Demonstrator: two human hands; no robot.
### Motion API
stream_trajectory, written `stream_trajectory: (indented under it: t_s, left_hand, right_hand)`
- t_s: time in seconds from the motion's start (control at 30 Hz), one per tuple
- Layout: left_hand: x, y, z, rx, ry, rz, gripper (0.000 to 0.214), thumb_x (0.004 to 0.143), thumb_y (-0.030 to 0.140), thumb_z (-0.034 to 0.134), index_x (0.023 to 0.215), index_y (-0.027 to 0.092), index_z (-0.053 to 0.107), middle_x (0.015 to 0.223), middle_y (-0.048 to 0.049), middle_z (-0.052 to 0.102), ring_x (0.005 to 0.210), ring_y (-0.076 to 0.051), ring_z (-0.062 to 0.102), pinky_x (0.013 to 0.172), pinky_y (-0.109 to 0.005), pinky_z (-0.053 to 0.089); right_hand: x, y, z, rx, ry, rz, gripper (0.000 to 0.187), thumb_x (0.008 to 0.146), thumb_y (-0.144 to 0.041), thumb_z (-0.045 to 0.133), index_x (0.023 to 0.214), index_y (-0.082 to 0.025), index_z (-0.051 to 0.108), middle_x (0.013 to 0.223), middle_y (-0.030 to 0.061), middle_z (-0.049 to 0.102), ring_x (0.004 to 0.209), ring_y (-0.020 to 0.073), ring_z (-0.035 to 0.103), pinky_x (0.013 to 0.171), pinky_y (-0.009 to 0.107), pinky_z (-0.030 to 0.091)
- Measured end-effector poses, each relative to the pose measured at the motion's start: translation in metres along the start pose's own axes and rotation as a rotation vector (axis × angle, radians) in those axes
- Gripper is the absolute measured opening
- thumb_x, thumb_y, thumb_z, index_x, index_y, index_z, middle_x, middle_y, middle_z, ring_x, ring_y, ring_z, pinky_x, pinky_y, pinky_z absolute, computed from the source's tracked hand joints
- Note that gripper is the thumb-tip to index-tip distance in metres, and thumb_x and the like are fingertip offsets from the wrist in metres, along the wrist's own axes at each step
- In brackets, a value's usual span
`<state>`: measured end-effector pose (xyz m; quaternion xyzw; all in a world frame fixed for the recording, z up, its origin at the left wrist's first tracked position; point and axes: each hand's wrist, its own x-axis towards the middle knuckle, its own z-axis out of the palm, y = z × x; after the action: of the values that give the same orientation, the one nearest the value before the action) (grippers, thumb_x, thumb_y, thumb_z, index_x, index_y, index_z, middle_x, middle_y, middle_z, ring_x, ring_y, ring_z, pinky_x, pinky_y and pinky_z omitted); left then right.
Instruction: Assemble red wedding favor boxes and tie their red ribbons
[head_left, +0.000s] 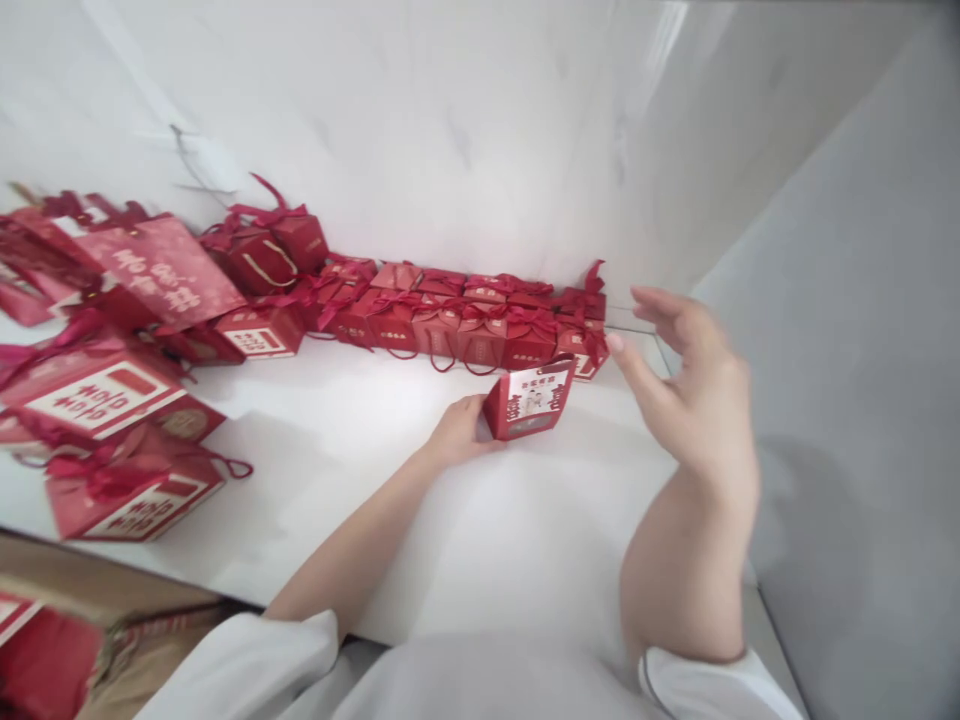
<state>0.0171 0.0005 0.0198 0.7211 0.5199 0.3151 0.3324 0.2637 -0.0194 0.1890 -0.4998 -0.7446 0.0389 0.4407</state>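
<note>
While low on table [525, 540], L hand [459, 432] tight round red box [529, 402]; R hand [690, 390] upright nearby, fingers apart, empty.

small box [530, 400]: red, white printed panel | boxes row [465, 325]: red, red ribbons | counter [480, 520]: white

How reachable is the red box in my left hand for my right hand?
Probably yes: the right hand hangs open just beside the red box, nothing between; left hand grips its other side.
</note>
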Motion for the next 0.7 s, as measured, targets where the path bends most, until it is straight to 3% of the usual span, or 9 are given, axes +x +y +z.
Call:
stream_trajectory:
  t_s: [0.1,0.2,0.3,0.43,0.53,0.63,0.7]
  left_hand:
    - [-0.025,0.006,-0.001,0.132,-0.022,0.019,0.064,0.067,0.037,0.079,0.122,0.014,0.056,0.119,-0.0152,0.064,0.110,-0.035,0.060,0.096,-0.045,0.047]
    - [-0.052,0.007,-0.002,0.196,-0.080,0.099,0.037,0.078,0.015,0.058,0.115,0.017,0.058,0.116,-0.0097,0.065,0.109,-0.027,0.060,0.098,-0.040,0.045]
    - [-0.078,0.009,-0.007,0.135,-0.108,0.110,0.045,0.073,0.002,0.047,0.114,0.019,0.059,0.118,-0.0061,0.064,0.114,-0.022,0.058,0.103,-0.037,0.043]
    - [-0.106,0.023,-0.016,-0.002,-0.093,-0.083,0.034,0.087,0.016,0.048,0.120,0.021,0.056,0.123,-0.0064,0.062,0.115,-0.022,0.057,0.095,-0.036,0.048]
    - [-0.120,0.045,-0.025,-0.095,-0.051,-0.162,0.033,0.096,0.037,0.048,0.125,0.024,0.053,0.129,-0.0057,0.059,0.118,-0.021,0.056,0.091,-0.033,0.049]
    - [-0.134,0.064,-0.035,-0.104,-0.008,-0.172,0.034,0.096,0.042,0.048,0.125,0.026,0.054,0.128,-0.0046,0.059,0.118,-0.020,0.056,0.085,-0.030,0.049]
    - [-0.145,0.071,-0.041,-0.097,-0.001,-0.192,0.031,0.097,0.041,0.048,0.122,0.026,0.056,0.127,-0.0038,0.060,0.115,-0.019,0.058,0.077,-0.028,0.049]
  right_hand:
    - [-0.008,0.014,-0.010,0.003,-0.332,-0.004,0.050,0.090,-0.046,0.060,0.137,-0.032,0.050,0.137,0.0042,0.057,0.124,0.0310,0.056,0.104,0.051,0.047]
    - [-0.012,0.024,-0.003,0.009,-0.672,-0.025,0.059,0.084,-0.042,0.066,0.139,-0.035,0.048,0.142,0.0013,0.053,0.126,0.0306,0.054,0.101,0.049,0.050]
    - [-0.014,0.021,0.010,-0.012,-0.808,-0.023,0.060,0.083,-0.036,0.066,0.140,-0.037,0.047,0.143,-0.0002,0.053,0.125,0.0287,0.056,0.096,0.044,0.053]
    - [-0.018,0.004,0.027,-0.018,-0.879,-0.065,0.044,0.083,-0.028,0.062,0.126,-0.034,0.057,0.125,0.0017,0.063,0.112,0.0267,0.062,0.092,0.042,0.053]
    - [-0.022,-0.005,0.038,-0.116,-0.729,-0.129,0.031,0.083,-0.030,0.063,0.114,-0.029,0.063,0.130,0.0079,0.058,0.120,0.0328,0.056,0.096,0.050,0.048]
    - [-0.022,-0.006,0.045,-0.244,-0.518,-0.176,0.017,0.081,-0.036,0.066,0.094,-0.023,0.067,0.145,0.0101,0.046,0.134,0.0405,0.041,0.106,0.060,0.035]
    - [-0.019,-0.004,0.044,-0.235,-0.573,-0.133,0.015,0.083,-0.037,0.063,0.087,-0.023,0.066,0.135,0.0093,0.056,0.123,0.0370,0.052,0.098,0.055,0.042]
